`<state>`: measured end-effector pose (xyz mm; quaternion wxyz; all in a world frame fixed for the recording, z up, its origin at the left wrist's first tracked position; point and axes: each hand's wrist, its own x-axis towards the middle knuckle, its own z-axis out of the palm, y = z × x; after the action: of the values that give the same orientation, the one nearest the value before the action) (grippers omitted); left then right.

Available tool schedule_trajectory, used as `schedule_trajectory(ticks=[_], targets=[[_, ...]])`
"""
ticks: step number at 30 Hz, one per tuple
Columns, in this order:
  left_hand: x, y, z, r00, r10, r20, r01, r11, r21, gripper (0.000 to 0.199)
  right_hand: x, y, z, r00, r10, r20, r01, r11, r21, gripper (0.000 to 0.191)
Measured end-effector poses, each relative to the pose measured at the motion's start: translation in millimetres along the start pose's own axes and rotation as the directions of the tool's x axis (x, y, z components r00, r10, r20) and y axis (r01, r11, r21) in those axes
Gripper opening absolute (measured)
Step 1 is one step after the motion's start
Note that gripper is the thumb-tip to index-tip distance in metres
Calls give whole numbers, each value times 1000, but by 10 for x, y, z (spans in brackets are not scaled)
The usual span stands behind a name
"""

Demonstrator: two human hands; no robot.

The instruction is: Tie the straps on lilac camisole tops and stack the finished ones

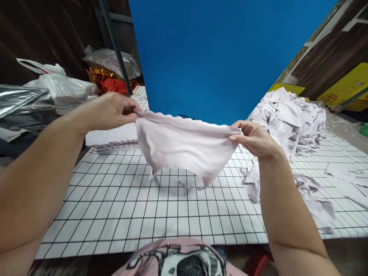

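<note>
A pale pink cloth piece with a wavy upper edge (186,147) is stretched in the air over the white table with black grid lines (161,226). My left hand (117,111) pinches its upper left corner, and my right hand (250,136) pinches the upper right corner between thumb and fingers. Thin strips dangle from the cloth's lower edge. Behind my left hand, a flat stack of similar cloth (112,138) lies on the table. To the right of my right hand rises a heap of pale cloth scraps (296,119).
A large blue panel (212,57) stands at the back of the table. White plastic bags (66,88) and red and gold decorations (113,85) are at the left. More scraps (319,203) lie near the right front, and yellow boxes (345,88) stand at the far right.
</note>
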<state>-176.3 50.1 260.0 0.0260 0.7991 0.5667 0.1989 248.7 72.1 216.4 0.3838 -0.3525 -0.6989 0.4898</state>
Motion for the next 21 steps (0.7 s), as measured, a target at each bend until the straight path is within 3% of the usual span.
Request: schedule_trajectory(ticks=[3,8,13,17,19,21], targets=[[78,86,100,997,-49,64,44,996,81,12,96,65,-18,997,54,46,-55,998,26,30],[10,338,46,992,-48,117,54,998,-43,21,97,-36,-8,999,10,31,-11,999,42,38],[107,282,69,997,-39,66,43,997,-57,24,160,-63,-27,998,43,42,-43,999,21,37],[386,180,198,998,-13,63,10,998,60,26,458,84,-75,996,85,2,-85,992,-94,40],[537,169,197,999,-37,21,34,993,112,31,650,101,-128,997,40,-62,-49,985,-164,41],[646,192,121,997,-53,-64,62,987,150,41,792,40,-207,985,-88,-150,52,972,-227,41]])
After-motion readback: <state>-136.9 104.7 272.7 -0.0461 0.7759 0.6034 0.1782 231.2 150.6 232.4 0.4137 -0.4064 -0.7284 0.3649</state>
